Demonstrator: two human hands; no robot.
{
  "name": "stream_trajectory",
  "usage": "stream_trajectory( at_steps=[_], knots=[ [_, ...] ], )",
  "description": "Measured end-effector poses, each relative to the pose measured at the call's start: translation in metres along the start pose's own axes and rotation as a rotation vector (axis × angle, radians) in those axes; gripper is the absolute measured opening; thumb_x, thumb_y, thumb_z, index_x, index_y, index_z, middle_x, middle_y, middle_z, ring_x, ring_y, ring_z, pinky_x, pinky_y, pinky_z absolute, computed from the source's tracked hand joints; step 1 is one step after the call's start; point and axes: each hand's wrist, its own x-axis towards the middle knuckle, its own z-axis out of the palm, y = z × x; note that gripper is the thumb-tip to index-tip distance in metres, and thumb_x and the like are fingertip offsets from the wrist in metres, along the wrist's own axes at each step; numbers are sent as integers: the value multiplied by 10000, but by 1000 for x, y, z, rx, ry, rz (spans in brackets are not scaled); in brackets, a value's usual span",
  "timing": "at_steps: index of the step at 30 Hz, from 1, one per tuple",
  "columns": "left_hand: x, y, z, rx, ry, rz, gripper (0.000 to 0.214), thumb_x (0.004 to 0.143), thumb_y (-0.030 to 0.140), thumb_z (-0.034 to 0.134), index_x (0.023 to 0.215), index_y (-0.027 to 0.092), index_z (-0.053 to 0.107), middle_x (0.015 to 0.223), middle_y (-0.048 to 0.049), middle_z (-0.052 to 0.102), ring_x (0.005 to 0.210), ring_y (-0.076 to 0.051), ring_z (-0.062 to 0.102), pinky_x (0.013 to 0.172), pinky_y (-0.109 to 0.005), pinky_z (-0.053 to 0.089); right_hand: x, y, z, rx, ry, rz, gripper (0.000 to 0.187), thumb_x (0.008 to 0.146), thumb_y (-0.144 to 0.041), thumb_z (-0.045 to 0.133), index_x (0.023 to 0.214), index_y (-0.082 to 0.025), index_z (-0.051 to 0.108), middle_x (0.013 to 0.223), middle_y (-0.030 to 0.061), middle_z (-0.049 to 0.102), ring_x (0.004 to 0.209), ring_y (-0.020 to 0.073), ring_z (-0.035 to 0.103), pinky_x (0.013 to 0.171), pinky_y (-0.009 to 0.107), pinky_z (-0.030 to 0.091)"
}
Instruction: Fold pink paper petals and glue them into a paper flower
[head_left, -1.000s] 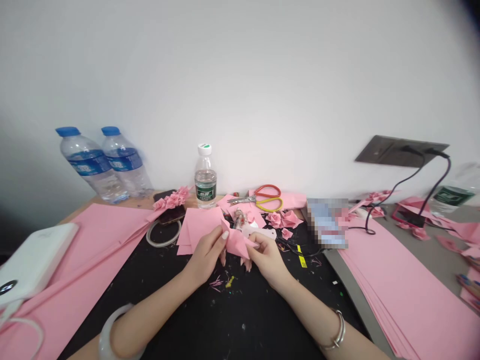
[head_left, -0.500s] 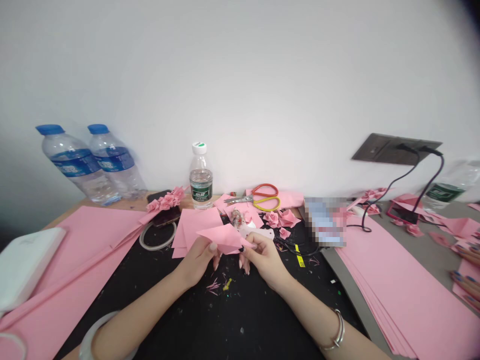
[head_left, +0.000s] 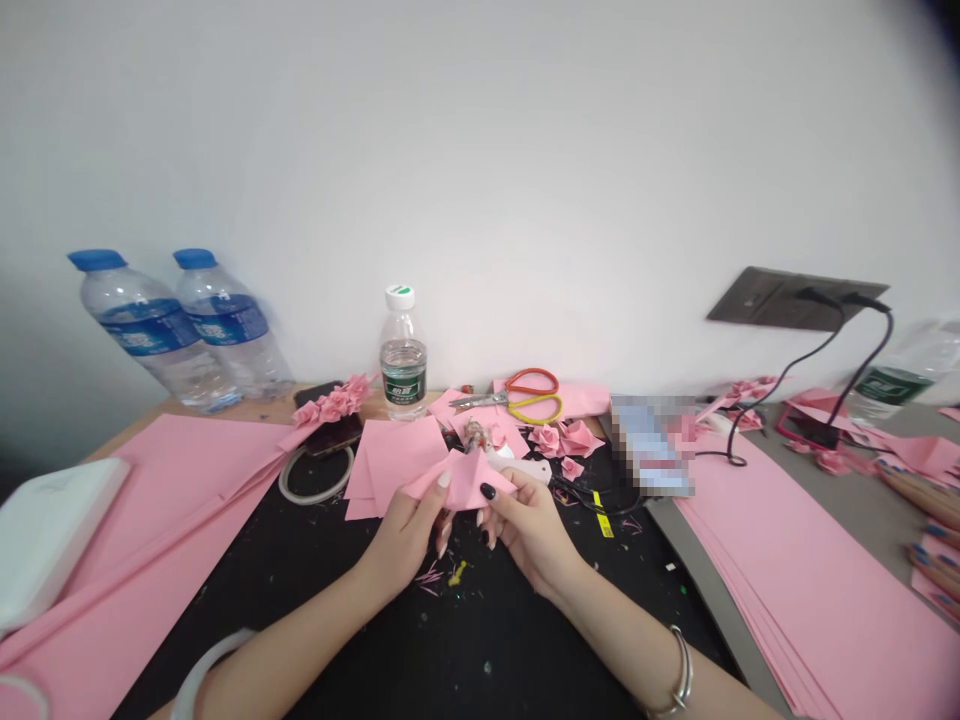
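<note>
Both of my hands pinch a folded piece of pink paper (head_left: 461,487) above a black work mat (head_left: 225,600). My left hand (head_left: 409,530) grips its left side, and my right hand (head_left: 529,530) grips its right side. Loose pink paper squares (head_left: 390,465) lie just behind my left hand. Behind my right hand are a white plastic tool (head_left: 517,467) and a small crumpled bundle (head_left: 474,436). Red-and-yellow-handled scissors (head_left: 534,397) and pink paper roses (head_left: 559,438) lie farther back.
Stacks of pink paper (head_left: 817,570) (head_left: 165,500) flank the mat, with a white power bank (head_left: 52,540) at the left. Several water bottles (head_left: 403,352) stand along the wall. A co-worker's fingers (head_left: 931,570) enter at the right edge, near cables and a wall socket (head_left: 795,300).
The folded paper has turned and dropped lower, its point no longer reaching left. My hands hold it closer together. The view has barely shifted.
</note>
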Motion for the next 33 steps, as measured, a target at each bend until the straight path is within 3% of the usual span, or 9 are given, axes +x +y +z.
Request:
stream_trajectory(
  at_steps=[6,10,13,18,23,29,33],
  knots=[
    [0,-2,7,-85,45,-33,503,885,511,309,521,184,426,391,43,411,397,-108,414,479,-231,354,0,1,2,43,28,-4,251,699,-325,724,836,-156,600,625,-7,631,423,69,521,417,167,433],
    [-1,-3,10,-122,38,-33,498,883,518,307,522,190,410,412,41,415,411,-113,420,491,-240,359,-2,5,2,-187,-53,-35,356,812,-466,559,654,-148,578,513,0,566,366,86,472,396,210,408],
    [-2,-4,12,-78,40,-8,500,881,533,290,538,192,413,434,42,406,412,-111,402,471,-239,338,-4,4,3,-336,-38,-103,472,859,-529,434,557,-177,518,460,-11,494,361,95,424,391,224,361],
    [-2,-6,14,10,118,106,496,903,491,274,520,198,388,437,40,383,442,-114,402,495,-242,334,-7,-1,3,-522,19,-188,531,881,-542,363,470,-208,395,424,-20,397,375,103,345,384,240,245],
    [7,-6,19,16,152,105,453,901,473,301,536,209,350,423,60,327,401,-100,332,429,-234,279,-5,1,-2,-690,21,-227,558,907,-513,305,441,-210,356,412,-34,313,379,100,282,398,254,192],
    [13,-6,22,44,67,144,372,888,452,359,617,200,393,488,70,289,433,-93,272,420,-225,234,0,8,-7,-801,61,-341,467,916,-429,324,499,-219,324,454,-45,294,421,111,269,429,256,214],
    [12,-4,22,94,31,152,368,885,444,375,624,192,439,479,67,323,434,-97,291,430,-233,238,1,9,-3,-845,65,-389,348,907,-329,375,580,-214,400,525,-26,395,513,144,383,499,259,310]
  ],
)
